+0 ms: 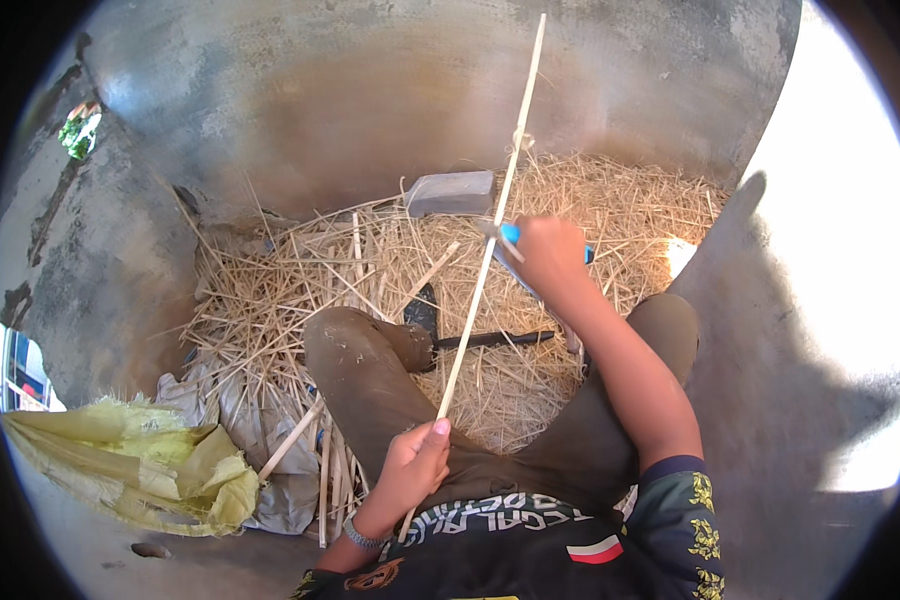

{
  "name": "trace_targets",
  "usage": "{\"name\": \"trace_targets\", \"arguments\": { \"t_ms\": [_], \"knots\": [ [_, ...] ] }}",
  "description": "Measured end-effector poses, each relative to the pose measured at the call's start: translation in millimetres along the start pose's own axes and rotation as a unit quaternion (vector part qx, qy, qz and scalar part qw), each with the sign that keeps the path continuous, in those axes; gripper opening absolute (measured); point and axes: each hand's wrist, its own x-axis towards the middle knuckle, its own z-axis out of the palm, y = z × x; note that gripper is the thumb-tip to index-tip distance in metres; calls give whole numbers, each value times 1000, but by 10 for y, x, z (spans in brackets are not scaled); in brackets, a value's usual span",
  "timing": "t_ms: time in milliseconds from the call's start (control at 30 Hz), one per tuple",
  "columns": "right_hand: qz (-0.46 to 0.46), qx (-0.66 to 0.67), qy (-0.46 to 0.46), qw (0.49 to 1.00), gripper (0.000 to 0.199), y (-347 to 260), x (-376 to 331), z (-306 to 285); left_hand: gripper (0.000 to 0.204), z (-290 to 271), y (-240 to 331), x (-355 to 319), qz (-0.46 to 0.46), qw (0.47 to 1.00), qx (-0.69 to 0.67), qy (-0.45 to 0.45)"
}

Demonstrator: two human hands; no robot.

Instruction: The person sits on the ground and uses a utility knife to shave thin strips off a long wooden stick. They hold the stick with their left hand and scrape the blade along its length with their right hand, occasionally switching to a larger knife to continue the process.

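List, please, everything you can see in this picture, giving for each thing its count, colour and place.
bamboo strip: one, pale, long and thin, running from the left hand up past the right hand
knife: one, blue handle, in the right hand against the strip
shavings: a heap, straw-coloured, on the floor ahead
dark blade tool: one, black, lying on the shavings
grey block: one, at the far edge of the heap
yellow sack: one, crumpled, lower left
concrete floor: grey, all around
left hand: holds the strip's near end
right hand: grips the knife
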Motion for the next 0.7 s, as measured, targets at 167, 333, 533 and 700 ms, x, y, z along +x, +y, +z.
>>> {"name": "trace_targets", "arguments": {
  "t_ms": [167, 333, 533, 700],
  "knots": [
    [-154, 69, -65, 984, 10, -524, -436, 116, 35, 21, 225, 183, 1, 998, -60, -24],
    [16, 10, -96, 995, 14, -422, -125, 50, 37, 166, 0, 184, 7, 1000, -1, -8],
    [160, -30, 22, 986, 21, 500, 260, 17, 36, 153, -136, 50, 16, 990, 104, -90],
    [57, 12, -55, 997, 23, 35, 132, -105, 35, 14, -50, 184, 4, 995, 89, -46]
  ]
}}
